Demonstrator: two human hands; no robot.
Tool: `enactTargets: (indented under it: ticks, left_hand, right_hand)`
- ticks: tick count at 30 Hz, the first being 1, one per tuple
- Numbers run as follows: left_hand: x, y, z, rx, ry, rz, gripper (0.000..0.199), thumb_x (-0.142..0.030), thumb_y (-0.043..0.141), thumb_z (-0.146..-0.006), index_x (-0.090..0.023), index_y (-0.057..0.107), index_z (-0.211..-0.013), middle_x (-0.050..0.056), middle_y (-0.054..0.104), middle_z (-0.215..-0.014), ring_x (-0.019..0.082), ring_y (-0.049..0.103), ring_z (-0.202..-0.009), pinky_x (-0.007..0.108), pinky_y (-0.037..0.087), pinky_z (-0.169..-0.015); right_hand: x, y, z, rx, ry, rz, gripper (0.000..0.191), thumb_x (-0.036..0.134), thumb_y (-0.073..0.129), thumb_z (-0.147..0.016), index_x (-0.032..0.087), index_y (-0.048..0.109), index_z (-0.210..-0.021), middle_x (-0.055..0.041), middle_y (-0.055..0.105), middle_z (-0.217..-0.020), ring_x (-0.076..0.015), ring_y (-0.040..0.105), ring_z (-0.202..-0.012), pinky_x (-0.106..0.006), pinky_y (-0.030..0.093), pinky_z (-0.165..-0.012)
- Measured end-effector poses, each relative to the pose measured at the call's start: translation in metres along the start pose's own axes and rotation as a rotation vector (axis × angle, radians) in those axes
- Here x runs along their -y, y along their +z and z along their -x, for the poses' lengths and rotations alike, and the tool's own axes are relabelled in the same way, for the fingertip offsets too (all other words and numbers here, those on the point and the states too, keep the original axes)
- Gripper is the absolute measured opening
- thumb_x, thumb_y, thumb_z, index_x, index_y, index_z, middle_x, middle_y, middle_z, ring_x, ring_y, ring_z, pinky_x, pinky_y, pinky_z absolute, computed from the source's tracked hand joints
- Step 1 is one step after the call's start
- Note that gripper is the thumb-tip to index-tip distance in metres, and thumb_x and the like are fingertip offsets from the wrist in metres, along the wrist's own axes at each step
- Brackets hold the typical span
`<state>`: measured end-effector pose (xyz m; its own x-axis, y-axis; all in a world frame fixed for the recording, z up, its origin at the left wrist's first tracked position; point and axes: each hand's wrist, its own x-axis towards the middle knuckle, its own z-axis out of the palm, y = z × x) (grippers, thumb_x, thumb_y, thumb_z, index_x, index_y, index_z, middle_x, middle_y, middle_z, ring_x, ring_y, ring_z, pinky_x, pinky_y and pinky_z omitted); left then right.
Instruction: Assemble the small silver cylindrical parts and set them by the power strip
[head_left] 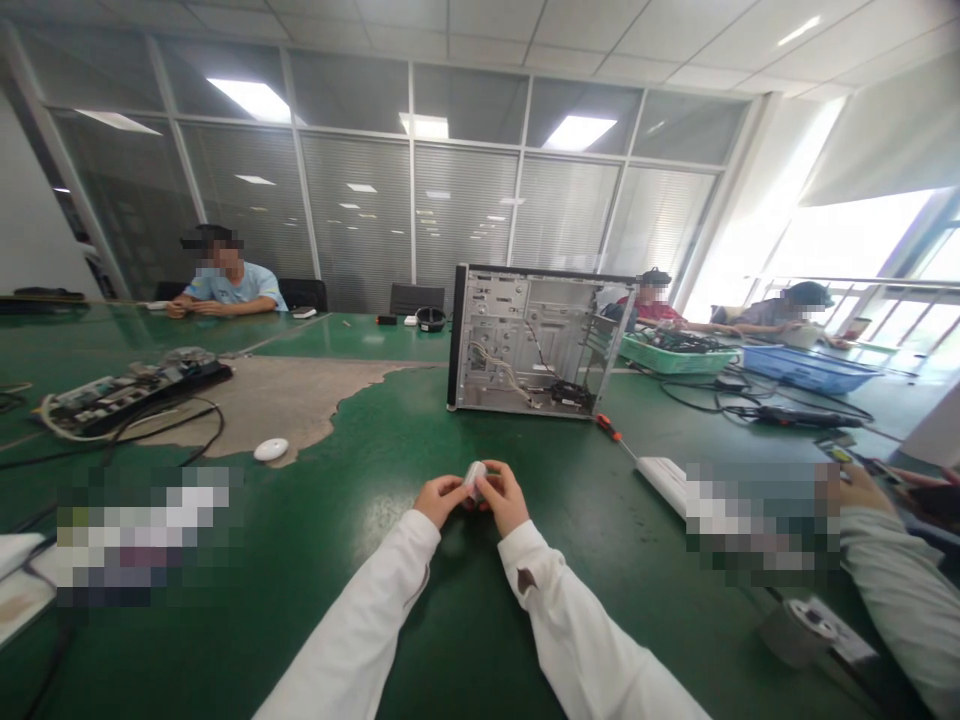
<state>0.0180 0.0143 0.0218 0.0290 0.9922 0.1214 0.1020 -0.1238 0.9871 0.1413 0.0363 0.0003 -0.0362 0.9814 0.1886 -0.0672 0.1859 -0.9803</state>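
Both hands meet over the green table [352,490], in the middle of the head view. My left hand [439,499] and my right hand [505,496] are closed around one small, pale grey object [474,474], fingers and thumbs pressed to it. Its kind is too small and covered to make out. Beyond the hands stands an open computer case [491,300], upright, with loose cables inside. A screwdriver [608,428] with an orange and black handle lies by the case's front right corner. Left of my hands sits a round white disc [271,450].
At left lies a long dark unit with exposed parts [142,390] and cables. A green basket [682,358] of cables and a blue basket [810,375] stand at right. A white bar [664,485] lies near a co-worker's sleeve [892,580]. More people sit across the table.
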Motion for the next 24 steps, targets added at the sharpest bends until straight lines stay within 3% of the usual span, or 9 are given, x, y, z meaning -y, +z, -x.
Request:
enactTargets:
  ticks: [7, 14, 24]
  left_hand:
    - [-0.0032, -0.0016, -0.0006, -0.021, -0.013, 0.012, 0.022, -0.033, 0.058, -0.059, -0.012, 0.062, -0.063, 0.0, 0.06, -0.055, 0.014, 0.054, -0.057, 0.025, 0.04, -0.063]
    - [-0.0006, 0.0034, -0.0002, -0.058, -0.074, 0.268, 0.041, -0.034, 0.061, -0.056, -0.012, 0.054, -0.09, -0.001, 0.06, -0.059, 0.011, 0.054, -0.047, 0.025, 0.044, -0.052]
    - [0.004, 0.0053, -0.0043, 0.03, -0.096, 0.35, 0.047, -0.039, 0.058, -0.059, -0.01, 0.053, -0.096, 0.004, 0.061, -0.063, 0.013, 0.056, -0.048, 0.026, 0.041, -0.051]
  right_hand:
    - [-0.0003, -0.0024, -0.0048, -0.005, 0.167, -0.368, 0.036, 0.036, 0.064, -0.051, 0.019, 0.051, -0.079, 0.0002, 0.055, -0.071, -0.0103, 0.051, -0.057, -0.019, 0.041, -0.04]
    - [-0.0007, -0.0022, -0.0063, 0.038, 0.26, -0.497, 0.033, 0.035, 0.066, -0.05, 0.017, 0.053, -0.074, 0.0023, 0.054, -0.057, -0.0081, 0.05, -0.048, -0.019, 0.039, -0.04]
    - [0.0075, -0.0084, -0.005, 0.077, 0.361, -0.615, 0.025, 0.033, 0.063, -0.056, 0.018, 0.053, -0.074, 0.0028, 0.055, -0.051, -0.0083, 0.051, -0.046, -0.019, 0.039, -0.043]
